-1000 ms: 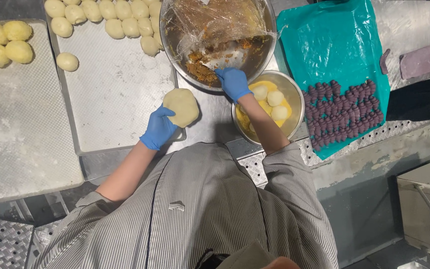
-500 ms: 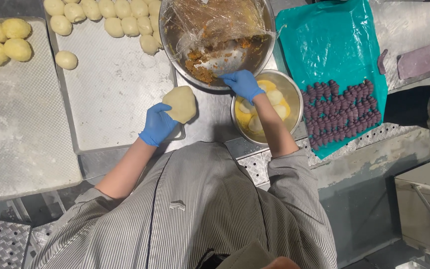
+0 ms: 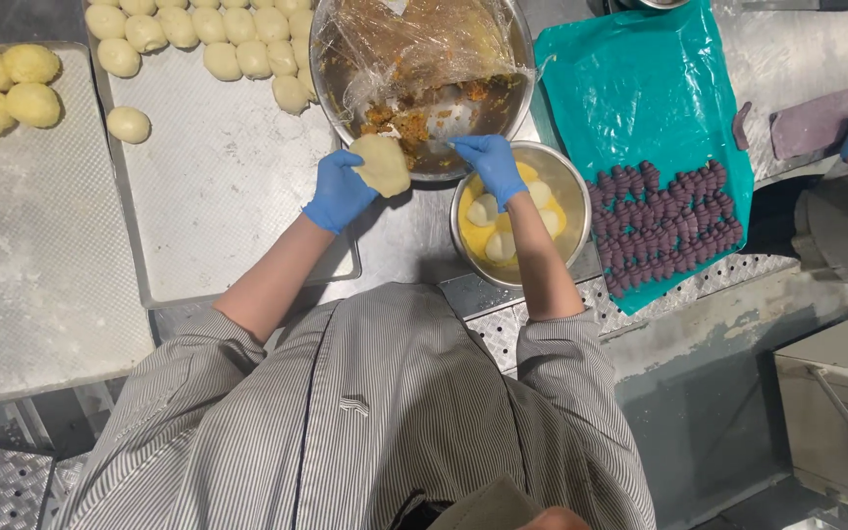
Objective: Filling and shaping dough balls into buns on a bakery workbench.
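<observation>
Many dough balls (image 3: 210, 31) wait unfilled; left hand (image 3: 339, 193) cups a flat disc (image 3: 382, 163), right hand (image 3: 489, 163) pinches filling.

1. Place: a commercial bakery or food-production kitchen, seen over my steel worktable (image 3: 414, 240).
2. Evidence: floured metal baking trays (image 3: 218, 177) carrying rows of pale dough balls (image 3: 208, 39).
3. Evidence: large steel mixing bowl (image 3: 517, 59) under plastic film; smaller bowl of egg yolks (image 3: 566, 186).
4. Evidence: purple pieces (image 3: 664, 221) ranked on a teal sheet (image 3: 630, 88).
5. Evidence: my blue gloves, striped work uniform (image 3: 365, 422).
</observation>
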